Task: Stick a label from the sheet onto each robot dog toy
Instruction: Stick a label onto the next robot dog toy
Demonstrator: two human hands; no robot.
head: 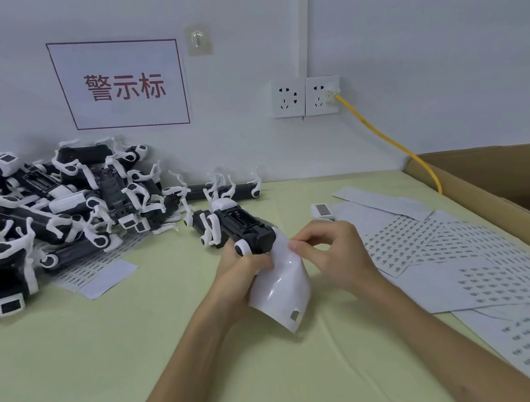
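Left hand (pixel 244 272) grips a robot dog (pixel 236 226) mid-table (pixel 78 374) along with a curled label sheet (pixel 283 293), while the right hand (pixel 328 253) pinches the sheet's top edge. Big dog pile (pixel 41 208) sits at 10 o'clock, more sheets (pixel 485 267) at 3 o'clock.

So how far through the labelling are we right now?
I can't tell which dogs already carry labels. In hand: the left hand holds one robot dog toy and a curled sheet, while the right hand pinches at the sheet's edge. Left: possibly the pile of toys.
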